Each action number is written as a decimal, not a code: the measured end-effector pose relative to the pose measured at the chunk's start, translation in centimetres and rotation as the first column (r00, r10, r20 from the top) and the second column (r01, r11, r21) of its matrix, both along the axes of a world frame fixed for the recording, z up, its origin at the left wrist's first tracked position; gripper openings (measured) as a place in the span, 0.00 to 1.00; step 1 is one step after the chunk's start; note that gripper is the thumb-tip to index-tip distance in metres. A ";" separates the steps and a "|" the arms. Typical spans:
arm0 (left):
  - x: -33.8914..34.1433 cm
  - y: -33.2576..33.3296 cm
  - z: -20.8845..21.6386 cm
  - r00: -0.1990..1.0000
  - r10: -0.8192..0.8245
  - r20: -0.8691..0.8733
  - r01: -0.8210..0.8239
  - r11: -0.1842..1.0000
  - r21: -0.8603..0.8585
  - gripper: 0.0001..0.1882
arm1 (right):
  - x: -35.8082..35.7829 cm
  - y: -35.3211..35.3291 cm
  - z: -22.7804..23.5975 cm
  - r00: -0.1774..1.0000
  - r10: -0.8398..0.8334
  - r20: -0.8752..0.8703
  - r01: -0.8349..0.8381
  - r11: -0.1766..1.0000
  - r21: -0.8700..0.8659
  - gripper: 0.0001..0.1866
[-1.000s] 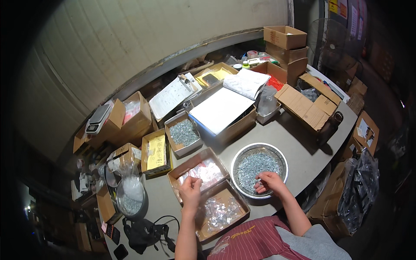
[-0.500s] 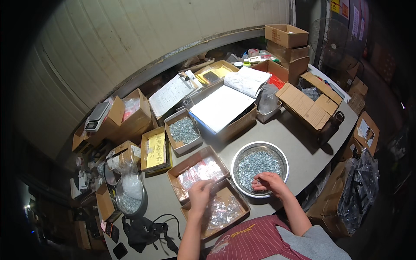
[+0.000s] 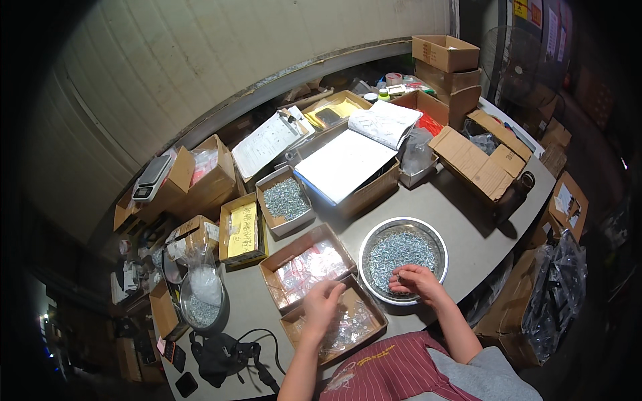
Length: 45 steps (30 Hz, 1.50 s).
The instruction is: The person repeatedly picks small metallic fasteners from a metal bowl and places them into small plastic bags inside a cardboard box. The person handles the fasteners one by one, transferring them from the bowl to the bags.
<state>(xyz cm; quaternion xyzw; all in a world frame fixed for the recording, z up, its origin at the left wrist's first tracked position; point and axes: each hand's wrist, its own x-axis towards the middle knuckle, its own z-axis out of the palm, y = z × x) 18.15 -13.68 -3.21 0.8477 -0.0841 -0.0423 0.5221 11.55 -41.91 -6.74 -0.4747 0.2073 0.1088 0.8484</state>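
My right hand (image 3: 416, 281) rests on the near rim of a round metal bowl (image 3: 433, 235) full of small silvery screws (image 3: 398, 250), its fingers curled over some of them. My left hand (image 3: 321, 304) hovers, fingers loosely bent, over the nearest open cardboard box (image 3: 364, 297) that holds clear plastic bags. I cannot tell whether it holds a bag. Just behind it stands a second box (image 3: 277, 257) with small filled bags.
A box of screws (image 3: 286, 199), a yellow box (image 3: 242, 230), a scale (image 3: 152, 177), papers on a large carton (image 3: 344, 166), open cartons (image 3: 481, 157) and a second bowl with a plastic bag (image 3: 200, 301) crowd the table. A black cable and pouch (image 3: 224, 354) lie near.
My left hand moved from the rear bag box down and right to the nearest box. My right hand stayed at the bowl's near rim.
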 end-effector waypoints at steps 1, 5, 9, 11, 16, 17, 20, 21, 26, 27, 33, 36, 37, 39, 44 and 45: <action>-0.1 -0.2 0.0 0.997 -0.041 0.070 0.042 0.999 -0.013 0.09 | 0.0 0.0 -0.1 1.000 -0.004 0.000 0.004 1.000 -0.001 0.13; -0.9 -1.1 0.6 0.988 -0.084 0.129 0.090 0.995 -0.045 0.08 | 0.1 0.3 -0.2 1.000 -0.003 0.013 0.003 1.000 0.012 0.13; -1.4 -1.6 0.7 0.949 -0.095 0.302 0.048 0.986 0.160 0.11 | 0.2 0.8 0.6 1.000 0.012 0.008 -0.012 1.000 0.014 0.14; -1.4 -1.9 0.7 0.895 -0.115 0.430 0.018 0.975 0.223 0.13 | 0.2 1.2 1.4 1.000 0.019 0.014 -0.019 1.000 0.005 0.14; -1.8 -2.3 0.2 0.874 -0.186 0.449 0.056 0.956 0.289 0.13 | 0.5 2.0 2.2 0.990 0.118 0.082 -0.108 0.987 -0.118 0.15; -1.9 -2.5 0.1 0.877 -0.197 0.438 0.075 0.957 0.278 0.12 | 0.6 2.3 2.3 0.985 0.141 0.104 -0.126 0.982 -0.140 0.15; -2.1 -2.7 -1.2 0.860 -0.258 0.440 0.133 0.946 0.294 0.11 | 1.0 3.1 3.7 0.957 0.249 0.150 -0.219 0.956 -0.194 0.15; -2.3 -2.9 -1.3 0.860 -0.265 0.436 0.142 0.945 0.294 0.11 | 1.1 3.5 4.2 0.945 0.276 0.179 -0.236 0.947 -0.217 0.14; -2.9 -3.5 -0.8 0.864 -0.279 0.420 0.178 0.948 0.263 0.15 | 1.7 5.3 3.5 0.866 0.412 0.284 -0.199 0.804 -0.560 0.15; -2.9 -3.5 -0.8 0.867 -0.276 0.415 0.174 0.948 0.267 0.16 | 1.8 5.5 3.9 0.829 0.481 0.286 -0.148 0.681 -0.717 0.16; -3.1 -3.4 -1.1 0.868 -0.244 0.432 0.140 0.956 0.259 0.16 | 1.1 7.0 6.6 0.686 0.657 0.313 0.094 0.347 -0.933 0.18; -3.1 -3.3 -1.5 0.875 -0.242 0.419 0.145 0.957 0.250 0.15 | 1.0 7.1 7.0 0.679 0.677 0.284 0.095 0.303 -0.948 0.19; -3.1 -3.3 -1.6 0.876 -0.240 0.418 0.145 0.958 0.246 0.15 | 0.9 7.1 7.2 0.682 0.677 0.276 0.074 0.311 -0.947 0.19; -3.1 -3.2 -1.5 0.877 -0.237 0.418 0.153 0.962 0.225 0.15 | 0.8 6.9 7.5 0.690 0.675 0.260 0.034 0.329 -0.944 0.18; -3.0 -2.7 -0.8 0.890 -0.272 0.367 0.259 0.962 0.087 0.16 | 1.8 5.6 6.6 0.518 0.771 0.371 0.281 0.256 -0.925 0.13; -3.2 -2.7 -0.4 0.916 -0.250 0.315 0.255 0.967 0.025 0.17 | 1.8 5.6 6.5 0.525 0.768 0.368 0.270 0.259 -0.927 0.13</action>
